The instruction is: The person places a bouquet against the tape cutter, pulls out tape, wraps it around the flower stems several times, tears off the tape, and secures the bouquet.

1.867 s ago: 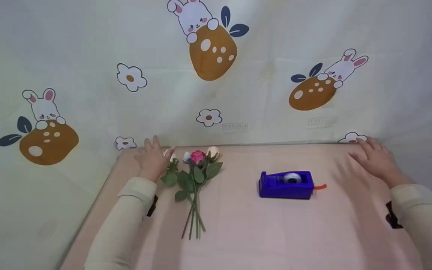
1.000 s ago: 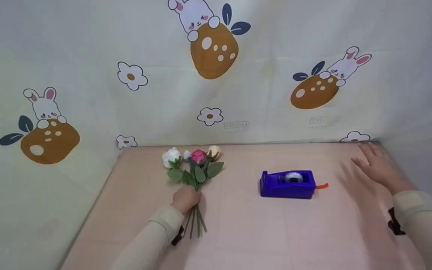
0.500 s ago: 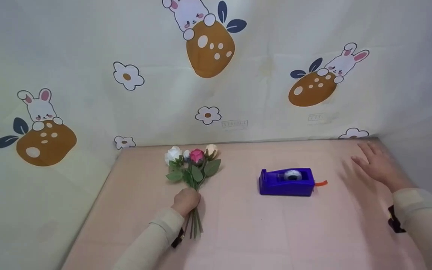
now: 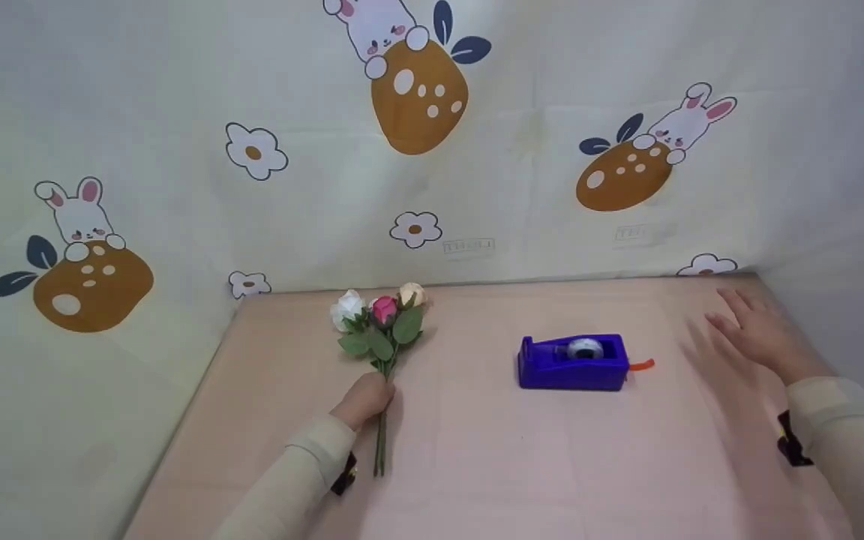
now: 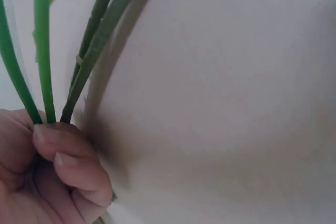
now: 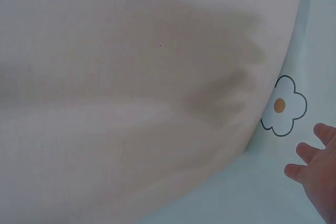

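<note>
My left hand (image 4: 366, 399) grips a small bunch of roses by the stems (image 5: 44, 51), fingers curled round them. Above the hand are a white rose (image 4: 347, 310), a pink rose (image 4: 384, 310) and a cream rose (image 4: 412, 295) with green leaves (image 4: 407, 325). Below it the stem ends point toward the front of the table. In the left wrist view the curled fingers (image 5: 79, 171) press the stems together. At the far right my right hand (image 4: 758, 330) is held with spread fingers, holding nothing. A blue tape dispenser (image 4: 573, 364) stands between the hands, touched by neither.
An orange-red strip (image 4: 641, 365) sticks out from the dispenser's right end. The table has a pale pink cover (image 4: 492, 465). Behind it and at both sides hangs a cream cloth (image 4: 312, 210) printed with rabbits and flowers.
My left hand came down from beside the white rose, took hold of the stems and drew the roses closer together, shifting them slightly left. The right hand has hardly moved.
</note>
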Motion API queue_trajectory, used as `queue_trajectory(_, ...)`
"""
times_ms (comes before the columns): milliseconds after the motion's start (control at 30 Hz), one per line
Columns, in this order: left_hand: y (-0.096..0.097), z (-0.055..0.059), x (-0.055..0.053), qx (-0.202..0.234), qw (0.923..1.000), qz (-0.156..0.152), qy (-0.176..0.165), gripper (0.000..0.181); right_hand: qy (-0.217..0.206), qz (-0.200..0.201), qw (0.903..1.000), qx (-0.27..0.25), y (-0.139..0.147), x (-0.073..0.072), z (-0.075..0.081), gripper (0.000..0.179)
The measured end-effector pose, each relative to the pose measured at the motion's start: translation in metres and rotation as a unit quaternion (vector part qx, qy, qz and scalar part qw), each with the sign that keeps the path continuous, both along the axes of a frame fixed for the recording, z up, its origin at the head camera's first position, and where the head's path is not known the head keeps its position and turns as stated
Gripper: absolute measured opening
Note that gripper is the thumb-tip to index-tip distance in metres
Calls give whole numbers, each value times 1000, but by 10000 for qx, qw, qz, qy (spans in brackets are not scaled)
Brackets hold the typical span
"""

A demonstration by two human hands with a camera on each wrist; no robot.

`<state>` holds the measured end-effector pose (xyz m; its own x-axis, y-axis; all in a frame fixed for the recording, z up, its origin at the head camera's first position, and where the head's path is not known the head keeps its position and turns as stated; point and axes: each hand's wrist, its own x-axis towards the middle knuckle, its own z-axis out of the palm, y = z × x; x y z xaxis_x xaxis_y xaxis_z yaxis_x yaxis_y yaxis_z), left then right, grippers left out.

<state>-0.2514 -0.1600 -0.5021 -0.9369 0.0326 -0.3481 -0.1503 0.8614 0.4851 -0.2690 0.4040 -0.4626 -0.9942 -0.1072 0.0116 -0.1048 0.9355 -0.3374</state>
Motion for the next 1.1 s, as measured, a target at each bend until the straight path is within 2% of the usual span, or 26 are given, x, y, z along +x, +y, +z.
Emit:
queue_trajectory(67, 1, 2, 0, 79, 9999, 7, 79, 28, -57, -22, 9999, 85, -1, 0, 1, 72)
queue_trajectory(200, 5, 6, 0, 70, 9981, -238, 563, 26, -134, -36, 9998, 129, -1, 0, 2, 73)
queue_trajectory(333, 13, 9, -1, 171, 9953, -356, 890, 28, -108, -57, 9999, 68, 0, -1, 0, 72)
queue_trajectory(500, 36, 16, -1, 640, 9939, -334, 830, 32, -96, -47, 9999, -19, 6, 1, -2, 71)
queue_trajectory(733, 87, 30, -3, 945, 9934, -330, 556, 27, -179, -43, 9998, -1, 7, 3, -4, 71)
queue_trajectory(833, 108, 28, -5, 971, 9935, -337, 496, 25, -151, -30, 9999, -22, 3, 3, -5, 71)
queue_trajectory(867, 114, 24, -8, 810, 9938, -482, 581, 26, -139, -17, 9999, -76, 2, 3, -6, 71)
queue_trajectory(900, 120, 16, -12, 583, 9936, -672, 698, 28, -117, 9, 9999, -119, 1, 3, -6, 70)
queue_trajectory(933, 123, -5, -22, 348, 9883, -975, 1116, 35, -96, 29, 9998, -157, 1, 3, -6, 70)
queue_trajectory(1000, 131, -40, -42, -355, 9765, -1415, 1588, 40, -113, 44, 9996, -256, 1, 3, -7, 69)
queue_trajectory(1033, 134, -70, -57, -755, 9623, -1639, 2036, 45, -133, 54, 9994, -313, 1, 3, -7, 69)
queue_trajectory(1067, 137, -99, -73, -1142, 9508, -1744, 2291, 47, -148, 66, 9991, -379, 1, 3, -7, 69)
queue_trajectory(1100, 140, -132, -91, -1343, 9424, -1727, 2529, 45, -182, 62, 9990, -405, 1, 3, -7, 70)
